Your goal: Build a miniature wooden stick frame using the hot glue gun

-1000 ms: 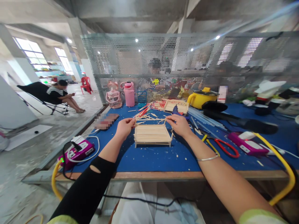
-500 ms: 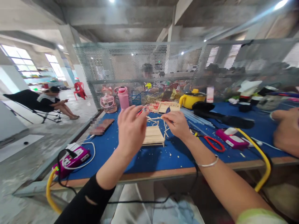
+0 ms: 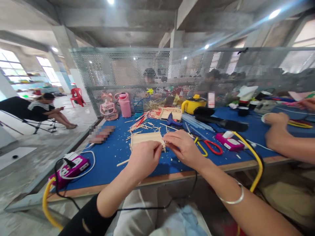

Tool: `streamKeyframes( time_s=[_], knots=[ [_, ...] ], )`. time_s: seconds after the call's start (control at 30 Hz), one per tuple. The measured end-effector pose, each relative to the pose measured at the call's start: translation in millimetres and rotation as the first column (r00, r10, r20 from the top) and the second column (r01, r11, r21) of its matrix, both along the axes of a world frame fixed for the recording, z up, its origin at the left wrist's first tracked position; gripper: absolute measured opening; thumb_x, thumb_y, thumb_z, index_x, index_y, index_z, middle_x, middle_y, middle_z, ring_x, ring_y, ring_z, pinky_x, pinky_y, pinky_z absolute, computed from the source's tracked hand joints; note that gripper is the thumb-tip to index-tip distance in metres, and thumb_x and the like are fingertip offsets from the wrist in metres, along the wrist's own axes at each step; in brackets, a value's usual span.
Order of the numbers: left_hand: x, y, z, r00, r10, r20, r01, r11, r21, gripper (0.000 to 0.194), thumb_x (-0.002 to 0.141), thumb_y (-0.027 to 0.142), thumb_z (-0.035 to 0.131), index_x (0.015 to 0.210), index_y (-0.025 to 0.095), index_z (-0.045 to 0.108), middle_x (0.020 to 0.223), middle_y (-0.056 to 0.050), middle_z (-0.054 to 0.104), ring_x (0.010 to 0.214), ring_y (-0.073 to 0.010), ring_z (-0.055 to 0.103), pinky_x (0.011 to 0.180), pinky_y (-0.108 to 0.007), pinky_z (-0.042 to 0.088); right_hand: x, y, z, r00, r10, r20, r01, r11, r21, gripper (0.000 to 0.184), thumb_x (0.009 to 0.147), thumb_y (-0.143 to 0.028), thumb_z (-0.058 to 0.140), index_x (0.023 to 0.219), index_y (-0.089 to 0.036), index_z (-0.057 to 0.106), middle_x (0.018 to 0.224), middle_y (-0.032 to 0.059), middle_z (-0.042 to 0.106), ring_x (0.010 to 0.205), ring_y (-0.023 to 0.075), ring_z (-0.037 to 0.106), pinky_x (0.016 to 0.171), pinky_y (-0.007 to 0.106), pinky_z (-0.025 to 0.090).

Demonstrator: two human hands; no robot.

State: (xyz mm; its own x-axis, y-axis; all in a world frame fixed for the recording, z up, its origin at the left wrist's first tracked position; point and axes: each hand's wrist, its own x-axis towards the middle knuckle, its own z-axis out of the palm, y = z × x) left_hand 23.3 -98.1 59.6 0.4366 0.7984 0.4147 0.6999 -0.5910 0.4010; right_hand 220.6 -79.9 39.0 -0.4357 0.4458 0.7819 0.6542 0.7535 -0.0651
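A small tray-like frame of pale wooden sticks lies on the blue table just beyond my hands. My left hand is closed in front of its right end, thumb and fingers pressed together. My right hand faces it from the right, fingertips pinched beside the frame's right corner. Whatever is between the fingers of either hand is hidden or too small to make out. Behind them, a blue glue gun rests by a second stick frame. Loose sticks, some red-tipped, are scattered behind the first frame.
To the right are red-handled and yellow-handled tools, a purple power strip and a yellow pot. Another purple strip, a phone and a pink bottle are left. A co-worker's arm rests at far right.
My left hand has come down from a raised, loosely spread pose and closed beside my right hand. My right hand has moved nearer to me, to the frame's corner. The view has shifted slightly.
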Motion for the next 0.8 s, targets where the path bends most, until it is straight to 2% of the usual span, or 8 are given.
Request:
streamKeyframes(
  time_s=[0.07,0.1,0.17,0.2,0.33,0.5,0.6,0.8],
  knots=[
    [-11,-13,-8.6,0.993,-0.012,0.116,0.028,0.99,-0.14,0.034,0.092,0.03,0.042,0.067,0.017,0.059,0.064,0.001,0.06,0.061,-0.0124,0.048,0.058,-0.025,0.029,13,-2,-0.7,0.979,-0.173,-0.108,0.156,0.976,-0.154,0.036,0.094,-0.034,0.045,0.126,-0.02,0.049,0.12,0.0092,0.063,0.102,0.0174,0.061,0.086,0.032,0.046],
    [-17,-20,-14.6,0.984,0.001,0.177,0.038,0.975,-0.217,0.035,0.092,0.033,0.041,0.066,0.017,0.059,0.062,0.001,0.057,0.059,-0.0118,0.045,0.057,-0.024,0.029,22,-1,-0.7,0.935,-0.332,-0.126,0.294,0.923,-0.25,0.04,0.096,-0.035,0.039,0.132,-0.018,0.042,0.124,0.0106,0.061,0.101,0.0168,0.061,0.086,0.03,0.047],
    [-27,-32,-28.4,0.954,0.056,0.294,0.058,0.929,-0.366,0.037,0.092,0.038,0.04,0.071,0.016,0.061,0.062,0.002,0.053,0.06,-0.0118,0.041,0.056,-0.023,0.029,40,7,-1.4,0.78,-0.626,0.009,0.574,0.709,-0.41,0.041,0.097,-0.034,0.031,0.133,-0.016,0.042,0.119,0.0114,0.063,0.096,0.0173,0.063,0.082,0.03,0.048],
    [-31,-38,-35.6,0.934,0.09,0.345,0.069,0.904,-0.422,0.038,0.092,0.04,0.04,0.074,0.015,0.062,0.063,0.001,0.052,0.062,-0.0122,0.041,0.057,-0.023,0.029,48,13,-2.4,0.728,-0.678,0.107,0.643,0.62,-0.449,0.038,0.095,-0.034,0.036,0.126,-0.016,0.05,0.111,0.0108,0.066,0.093,0.0193,0.064,0.08,0.031,0.048],
    [-35,-52,-59.1,0.874,0.194,0.445,0.1,0.825,-0.557,0.04,0.089,0.046,0.043,0.076,0.014,0.063,0.061,0.002,0.043,0.062,-0.0124,0.035,0.056,-0.023,0.027,70,44,-11.6,0.639,-0.667,0.382,0.752,0.441,-0.489,0.017,0.086,-0.032,0.055,0.088,-0.02,0.068,0.09,0.0072,0.07,0.089,0.0227,0.065,0.079,0.033,0.048],
    [-34,-55,-72.0,0.868,0.196,0.456,0.14,0.784,-0.604,0.04,0.088,0.046,0.043,0.073,0.014,0.06,0.06,0.003,0.035,0.059,-0.0113,0.03,0.053,-0.024,0.023,89,82,-21.1,0.443,-0.7,0.56,0.875,0.203,-0.44,0.033,0.09,-0.036,0.054,0.116,-0.015,0.056,0.117,0.0091,0.059,0.1,0.02,0.06,0.085,0.042,0.05],
    [-33,-57,-74.7,0.866,0.19,0.463,0.175,0.752,-0.635,0.04,0.088,0.047,0.043,0.075,0.014,0.061,0.058,0.005,0.032,0.056,-0.0107,0.026,0.052,-0.024,0.021,100,97,-20.8,0.43,-0.634,0.643,0.887,0.163,-0.432,0.033,0.09,-0.034,0.055,0.118,-0.016,0.056,0.118,0.0088,0.058,0.1,0.0201,0.06,0.084,0.041,0.051],
    [-29,-61,-77.0,0.865,0.156,0.476,0.215,0.743,-0.634,0.039,0.089,0.046,0.043,0.081,0.015,0.065,0.06,0.003,0.038,0.058,-0.0119,0.03,0.054,-0.024,0.023,101,106,-7.4,0.503,-0.483,0.717,0.864,0.252,-0.436,0.034,0.09,-0.034,0.055,0.118,-0.016,0.055,0.119,0.0093,0.058,0.101,0.0204,0.059,0.085,0.042,0.051]
  ],
)
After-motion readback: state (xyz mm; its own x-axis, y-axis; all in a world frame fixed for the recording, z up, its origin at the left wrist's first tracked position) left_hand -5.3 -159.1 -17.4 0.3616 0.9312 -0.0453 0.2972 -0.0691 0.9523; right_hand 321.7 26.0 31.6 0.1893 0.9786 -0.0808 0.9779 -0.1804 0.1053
